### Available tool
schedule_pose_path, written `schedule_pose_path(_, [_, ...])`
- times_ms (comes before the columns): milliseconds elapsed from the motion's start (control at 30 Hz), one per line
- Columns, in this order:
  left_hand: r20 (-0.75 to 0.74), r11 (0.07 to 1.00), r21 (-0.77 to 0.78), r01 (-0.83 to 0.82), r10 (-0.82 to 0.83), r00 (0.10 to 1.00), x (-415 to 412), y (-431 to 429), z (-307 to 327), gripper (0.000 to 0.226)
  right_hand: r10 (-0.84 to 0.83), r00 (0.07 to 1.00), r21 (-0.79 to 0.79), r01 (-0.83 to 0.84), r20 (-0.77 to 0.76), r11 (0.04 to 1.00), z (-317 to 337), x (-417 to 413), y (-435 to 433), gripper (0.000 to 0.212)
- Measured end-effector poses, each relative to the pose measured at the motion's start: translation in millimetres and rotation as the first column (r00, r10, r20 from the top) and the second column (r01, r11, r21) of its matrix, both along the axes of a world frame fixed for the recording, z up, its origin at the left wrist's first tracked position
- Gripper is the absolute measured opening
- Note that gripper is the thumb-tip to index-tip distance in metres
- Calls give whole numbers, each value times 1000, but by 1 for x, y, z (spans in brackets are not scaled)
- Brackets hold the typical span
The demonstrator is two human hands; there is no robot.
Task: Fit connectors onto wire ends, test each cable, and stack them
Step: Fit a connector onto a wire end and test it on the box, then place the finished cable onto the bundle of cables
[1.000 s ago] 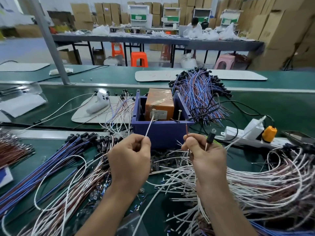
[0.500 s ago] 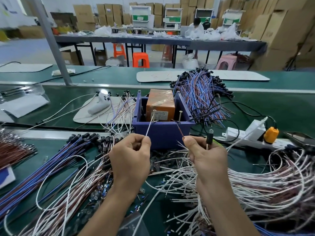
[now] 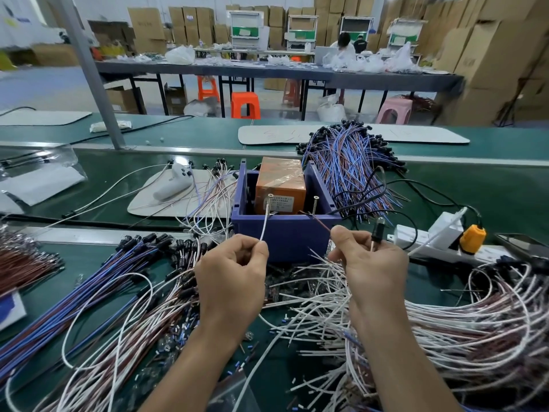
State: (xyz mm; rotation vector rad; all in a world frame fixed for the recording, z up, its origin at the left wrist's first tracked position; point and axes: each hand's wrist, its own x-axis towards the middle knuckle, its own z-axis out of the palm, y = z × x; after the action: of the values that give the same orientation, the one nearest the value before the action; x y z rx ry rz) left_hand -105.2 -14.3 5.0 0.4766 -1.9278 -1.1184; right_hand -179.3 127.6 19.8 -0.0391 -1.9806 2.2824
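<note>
Left grip (image 3: 234, 281) pinches a thin white wire (image 3: 265, 226), right grip (image 3: 371, 269) a thin brown wire (image 3: 319, 223) — both ends raised over the blue plastic box (image 3: 285, 236) (front rim) on the green surface (image 3: 445, 188).

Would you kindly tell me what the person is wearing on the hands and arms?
Nothing that shows. The left hand and right hand are bare, with no gloves, rings or finger cots. The forearms are bare down to the bottom edge of the picture, with no sleeve, watch or wrist strap in view.
</note>
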Motion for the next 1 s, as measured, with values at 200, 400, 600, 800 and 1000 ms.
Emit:
schedule_pose_path(200, [18,1000,-5,2,-2,1000,1,-1,-1,36,-70,996,59,73,-53,996,3,-2,-2,18])
schedule_pose_path(400, [34,1000,-21,12,-11,999,1,-1,-2,31,-87,996,82,89,-28,993,3,-4,1,22])
schedule_pose_path(600, [48,999,-29,21,-19,999,1,-1,-4,30,-100,994,121,106,-54,987,0,-5,3,22])
schedule_pose_path(800, [43,999,-41,23,-22,999,1,0,-6,28,-148,987,118,155,-64,981,1,-7,0,22])
schedule_pose_path(1000, [33,1000,-7,27,-27,999,3,0,-7,27,-102,994,83,106,-46,991,5,10,14,22])
